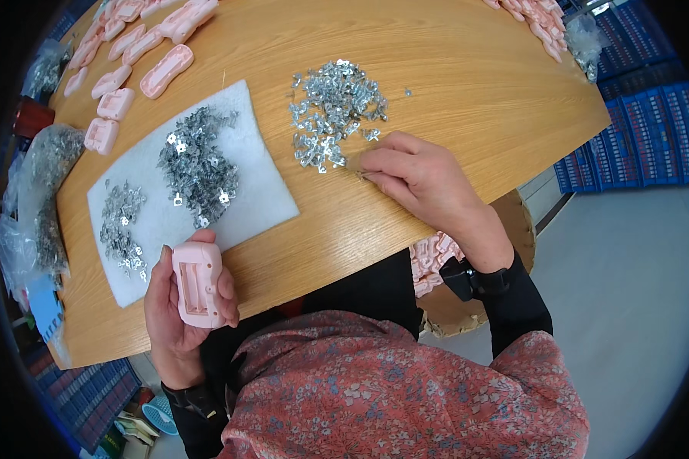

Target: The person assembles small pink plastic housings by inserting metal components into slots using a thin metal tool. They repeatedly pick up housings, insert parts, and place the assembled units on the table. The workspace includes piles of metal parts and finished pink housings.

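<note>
My left hand point(163, 314) is closed around a pink plastic battery housing point(199, 287), holding it at the table's near edge with its long rectangular recess facing up. My right hand point(417, 177) is on the wooden table, thumb and fingers pinched together beside the near end of a loose pile of small silvery metal clips point(338, 103). Whatever sits between those fingertips is too small to make out. On a white padded sheet point(264, 195) lie a larger heap of metal contact pieces point(199, 164) and a thinner heap of small metal parts point(122, 222).
Several pink housings point(167, 71) lie at the far left, and a pile of pink parts point(536, 23) at the far right. Clear bags of metal parts point(50, 183) line the left edge. A carton of pink pieces point(434, 260) stands below the near edge. Blue stacks point(635, 138) rise at right.
</note>
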`<action>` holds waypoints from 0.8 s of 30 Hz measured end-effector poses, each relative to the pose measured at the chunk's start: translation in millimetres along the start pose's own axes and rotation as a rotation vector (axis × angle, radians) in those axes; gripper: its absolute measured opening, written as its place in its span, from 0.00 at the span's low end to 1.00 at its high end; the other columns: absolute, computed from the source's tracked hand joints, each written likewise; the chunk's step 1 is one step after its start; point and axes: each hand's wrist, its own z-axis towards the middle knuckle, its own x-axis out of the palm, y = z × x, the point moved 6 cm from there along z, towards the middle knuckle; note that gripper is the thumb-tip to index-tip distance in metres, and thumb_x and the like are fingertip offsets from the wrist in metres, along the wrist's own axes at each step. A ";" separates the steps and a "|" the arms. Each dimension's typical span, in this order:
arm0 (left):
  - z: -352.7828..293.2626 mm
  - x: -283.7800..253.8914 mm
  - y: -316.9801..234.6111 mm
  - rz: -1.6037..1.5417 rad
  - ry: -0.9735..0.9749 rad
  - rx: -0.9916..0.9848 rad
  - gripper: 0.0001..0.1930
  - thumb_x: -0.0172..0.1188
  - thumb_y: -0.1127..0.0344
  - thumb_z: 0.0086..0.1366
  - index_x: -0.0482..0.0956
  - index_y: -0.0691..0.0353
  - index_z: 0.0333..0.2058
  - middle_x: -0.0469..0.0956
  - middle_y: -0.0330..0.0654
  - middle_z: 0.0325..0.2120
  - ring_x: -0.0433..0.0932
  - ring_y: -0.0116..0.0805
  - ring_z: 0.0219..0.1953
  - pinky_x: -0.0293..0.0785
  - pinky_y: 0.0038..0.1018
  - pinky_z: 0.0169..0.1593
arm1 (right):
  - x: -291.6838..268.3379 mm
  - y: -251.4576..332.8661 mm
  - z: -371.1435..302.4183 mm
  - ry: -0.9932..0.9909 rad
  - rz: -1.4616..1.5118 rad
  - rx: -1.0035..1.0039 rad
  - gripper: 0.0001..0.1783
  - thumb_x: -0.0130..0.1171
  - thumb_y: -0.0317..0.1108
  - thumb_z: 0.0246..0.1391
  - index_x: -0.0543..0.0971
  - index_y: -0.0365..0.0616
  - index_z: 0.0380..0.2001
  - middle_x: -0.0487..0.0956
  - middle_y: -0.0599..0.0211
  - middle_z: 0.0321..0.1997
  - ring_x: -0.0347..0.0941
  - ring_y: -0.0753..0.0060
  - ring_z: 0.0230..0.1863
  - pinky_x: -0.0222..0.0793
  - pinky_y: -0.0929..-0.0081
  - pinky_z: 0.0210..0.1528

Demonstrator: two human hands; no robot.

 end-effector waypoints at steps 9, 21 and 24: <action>-4.8 4.6 -1.1 0.111 0.022 0.075 0.31 0.43 0.43 0.72 0.64 0.62 0.62 0.77 0.51 0.31 0.80 0.43 0.26 0.78 0.34 0.29 | 6.5 12.8 11.5 0.150 0.003 0.080 0.08 0.63 0.25 0.51 0.78 0.42 0.36 0.77 0.63 0.32 0.76 0.61 0.33 0.72 0.69 0.34; 2.1 38.2 5.3 0.387 -0.029 0.108 0.30 0.56 0.54 0.67 0.64 0.66 0.62 0.77 0.44 0.31 0.79 0.33 0.29 0.77 0.27 0.32 | -2.4 -2.9 -6.0 -0.002 0.096 0.138 0.07 0.63 0.27 0.55 0.77 0.38 0.34 0.74 0.65 0.28 0.72 0.73 0.28 0.68 0.75 0.30; 0.8 35.9 8.9 0.396 -0.045 0.094 0.30 0.56 0.54 0.68 0.64 0.66 0.62 0.77 0.44 0.31 0.79 0.32 0.29 0.77 0.28 0.32 | -0.5 6.5 -8.5 0.033 0.069 0.195 0.07 0.65 0.28 0.53 0.78 0.39 0.33 0.74 0.65 0.28 0.71 0.74 0.26 0.68 0.75 0.28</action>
